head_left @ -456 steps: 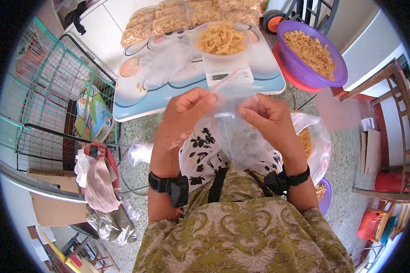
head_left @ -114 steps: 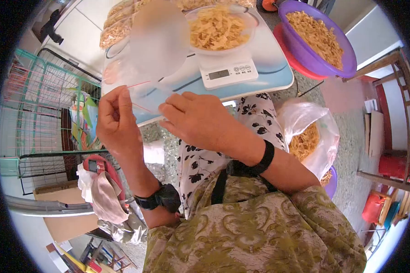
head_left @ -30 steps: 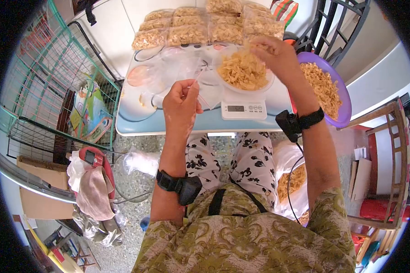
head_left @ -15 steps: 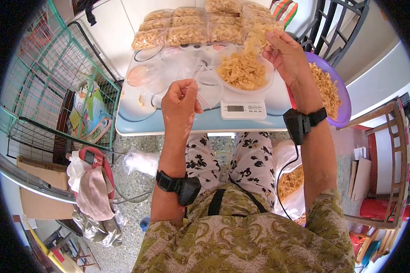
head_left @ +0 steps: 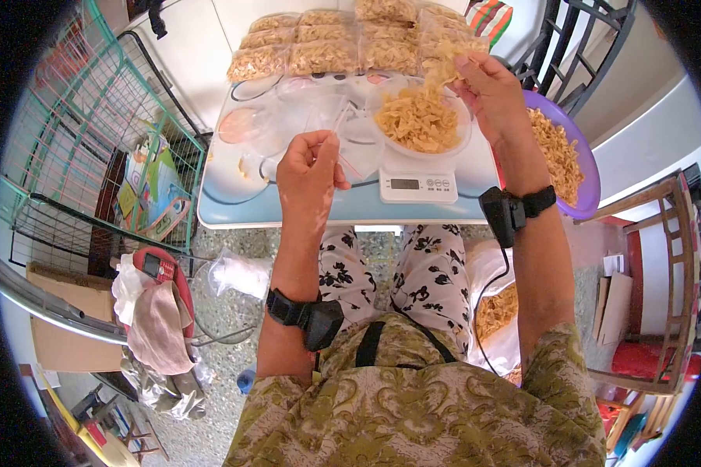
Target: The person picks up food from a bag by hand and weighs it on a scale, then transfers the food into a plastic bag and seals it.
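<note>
My left hand [head_left: 310,167] is closed, with thumb and fingers pinching the edge of a clear plastic zip bag [head_left: 360,156] that has a thin red line. To the right, a clear bowl [head_left: 463,146] filled with dried yellow flakes [head_left: 417,121] stands on a white digital scale [head_left: 417,187]. Above the bowl's far right rim, my right hand [head_left: 491,89] pinches a few of the same flakes [head_left: 439,74]. The scale's display shows, but its digits are too faint to read.
Filled clear bags [head_left: 323,56] are stacked along the back of the table [head_left: 234,198]. More clear plastic [head_left: 288,113] lies on the left. A purple basin [head_left: 590,175] of flakes stands at the right, near a black metal rack [head_left: 572,54]. A green wire cage [head_left: 62,171] is at far left.
Both hands keep almost the same place and hold. The flakes in the right hand hang a little differently above the bowl; the view has shifted slightly.
</note>
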The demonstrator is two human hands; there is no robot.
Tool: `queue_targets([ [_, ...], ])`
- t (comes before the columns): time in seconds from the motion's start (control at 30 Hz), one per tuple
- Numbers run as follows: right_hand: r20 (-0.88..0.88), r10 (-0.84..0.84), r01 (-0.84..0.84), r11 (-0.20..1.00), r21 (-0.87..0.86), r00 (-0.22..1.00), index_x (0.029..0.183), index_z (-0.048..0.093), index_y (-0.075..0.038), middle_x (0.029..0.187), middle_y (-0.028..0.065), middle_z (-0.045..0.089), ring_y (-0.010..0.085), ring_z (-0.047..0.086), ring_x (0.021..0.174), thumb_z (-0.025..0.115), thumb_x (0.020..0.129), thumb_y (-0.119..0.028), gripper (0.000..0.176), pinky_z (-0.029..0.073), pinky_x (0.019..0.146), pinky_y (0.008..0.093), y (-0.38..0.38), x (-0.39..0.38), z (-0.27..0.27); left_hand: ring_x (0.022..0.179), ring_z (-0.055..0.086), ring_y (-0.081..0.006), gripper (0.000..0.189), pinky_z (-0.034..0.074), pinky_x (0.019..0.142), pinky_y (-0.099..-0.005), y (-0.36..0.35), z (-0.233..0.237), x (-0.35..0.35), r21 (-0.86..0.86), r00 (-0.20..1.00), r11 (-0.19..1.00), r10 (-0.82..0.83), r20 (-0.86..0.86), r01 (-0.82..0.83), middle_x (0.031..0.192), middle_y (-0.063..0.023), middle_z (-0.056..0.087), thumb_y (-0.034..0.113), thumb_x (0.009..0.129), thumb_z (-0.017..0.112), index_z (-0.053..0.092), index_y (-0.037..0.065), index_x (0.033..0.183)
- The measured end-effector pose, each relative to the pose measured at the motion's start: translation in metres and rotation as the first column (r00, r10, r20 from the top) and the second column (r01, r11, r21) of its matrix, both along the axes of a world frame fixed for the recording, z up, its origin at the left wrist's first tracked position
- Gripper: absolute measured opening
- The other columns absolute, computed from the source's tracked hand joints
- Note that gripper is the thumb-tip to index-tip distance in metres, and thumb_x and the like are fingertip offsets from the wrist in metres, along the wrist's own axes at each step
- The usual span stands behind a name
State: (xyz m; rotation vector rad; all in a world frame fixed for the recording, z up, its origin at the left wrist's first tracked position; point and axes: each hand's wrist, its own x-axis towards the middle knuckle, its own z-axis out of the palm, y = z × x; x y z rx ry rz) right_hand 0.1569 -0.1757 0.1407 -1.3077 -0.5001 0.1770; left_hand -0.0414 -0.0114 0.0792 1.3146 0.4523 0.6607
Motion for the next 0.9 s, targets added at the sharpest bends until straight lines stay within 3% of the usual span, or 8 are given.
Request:
queue_targets([
  [0.33, -0.059, 0.213, -0.2, 0.964, 0.176, 0.975, 0.101, 0.061, -0.002, 0.086, 0.0015, 0.061, 0.01, 0.058, 0.068, 0.063, 0.089, -0.017, 0.019, 0.056, 0.074, 0.0299, 0.012, -0.045, 0.014, 0.05, 0.051, -0.0081, 0.024, 0.047, 0.046, -0.0241, -0.001, 0.001, 0.002, -0.022, 1.0, 1.0, -0.006, -0.001, 0.006, 0.064, -0.0018, 0.055, 0.022, 0.09, 0.062, 0.059, 0.0, 0.099],
  [0.4, 0.066, 0.166, -0.164, 0.986, -0.037, 0.984, 0.1, 0.063, -0.005, 0.086, 0.0019, 0.062, 0.0099, 0.059, 0.069, 0.064, 0.088, -0.02, 0.019, 0.054, 0.068, 0.0259, 0.02, -0.063, 0.014, 0.05, 0.051, -0.0082, 0.024, 0.047, 0.046, -0.0241, -0.001, 0.002, 0.003, -0.041, 1.0, 0.999, -0.016, 0.009, 0.016, 0.064, -0.002, 0.056, 0.022, 0.09, 0.062, 0.059, 0.0, 0.099],
  [0.5, 0.205, 0.118, -0.079, 0.979, -0.189, 0.972, 0.1, 0.064, -0.006, 0.085, 0.0023, 0.062, 0.0088, 0.06, 0.07, 0.064, 0.088, -0.022, 0.02, 0.051, 0.062, 0.0223, 0.039, -0.087, 0.002, 0.051, 0.052, -0.0086, 0.024, 0.048, 0.047, -0.0243, -0.001, 0.003, 0.002, -0.073, 0.999, 0.997, -0.031, 0.02, 0.032, 0.065, -0.0021, 0.056, 0.021, 0.09, 0.062, 0.058, 0.0, 0.101],
  [0.6, 0.362, 0.108, -0.047, 0.984, -0.174, 0.926, 0.1, 0.064, -0.004, 0.084, 0.005, 0.063, 0.0116, 0.06, 0.067, 0.065, 0.086, -0.023, 0.023, 0.049, 0.057, 0.0242, 0.058, -0.105, -0.021, 0.052, 0.053, -0.0091, 0.023, 0.048, 0.046, -0.0248, 0.003, 0.001, -0.001, -0.099, 0.998, 0.994, -0.035, 0.043, 0.039, 0.068, -0.0023, 0.056, 0.02, 0.09, 0.061, 0.058, 0.0, 0.101],
  [0.63, 0.526, 0.083, 0.054, 0.969, -0.239, 0.846, 0.098, 0.063, -0.003, 0.085, 0.0102, 0.062, 0.0203, 0.062, 0.07, 0.063, 0.085, -0.019, 0.021, 0.05, 0.062, 0.0309, 0.061, -0.107, -0.025, 0.053, 0.053, -0.0091, 0.023, 0.048, 0.047, -0.0251, 0.003, 0.0, -0.002, -0.131, 0.997, 0.99, -0.034, 0.064, 0.043, 0.068, -0.0024, 0.056, 0.02, 0.09, 0.061, 0.058, 0.0, 0.1],
  [0.67, 0.525, 0.086, 0.049, 0.97, -0.238, 0.847, 0.098, 0.063, -0.003, 0.085, 0.0102, 0.062, 0.0203, 0.062, 0.07, 0.063, 0.085, -0.019, 0.021, 0.05, 0.062, 0.0309, 0.062, -0.107, -0.028, 0.054, 0.053, -0.0091, 0.022, 0.048, 0.048, -0.0254, 0.003, -0.001, -0.003, -0.161, 0.996, 0.986, -0.033, 0.085, 0.047, 0.069, -0.0024, 0.056, 0.02, 0.091, 0.061, 0.058, 0.0, 0.1],
  [0.73, 0.758, 0.109, 0.204, 0.93, -0.307, 0.643, 0.098, 0.063, -0.004, 0.087, 0.0145, 0.061, 0.0303, 0.061, 0.079, 0.061, 0.084, -0.017, 0.019, 0.049, 0.068, 0.0381, 0.061, -0.115, -0.029, 0.055, 0.053, -0.009, 0.022, 0.049, 0.049, -0.0254, 0.005, -0.001, -0.005, -0.181, 0.996, 0.983, -0.026, 0.085, 0.042, 0.069, -0.0022, 0.056, 0.021, 0.09, 0.061, 0.058, 0.001, 0.099],
  [0.9, 0.735, 0.229, 0.19, 0.879, -0.438, 0.638, 0.098, 0.062, -0.004, 0.086, 0.0153, 0.06, 0.034, 0.06, 0.086, 0.058, 0.086, -0.017, 0.018, 0.048, 0.073, 0.0423, 0.056, -0.116, -0.033, 0.056, 0.052, -0.0086, 0.022, 0.049, 0.052, -0.0249, 0.008, 0.0, -0.007, -0.202, 0.998, 0.979, 0.0, 0.066, 0.013, 0.067, -0.0013, 0.055, 0.023, 0.09, 0.062, 0.058, 0.002, 0.097],
])
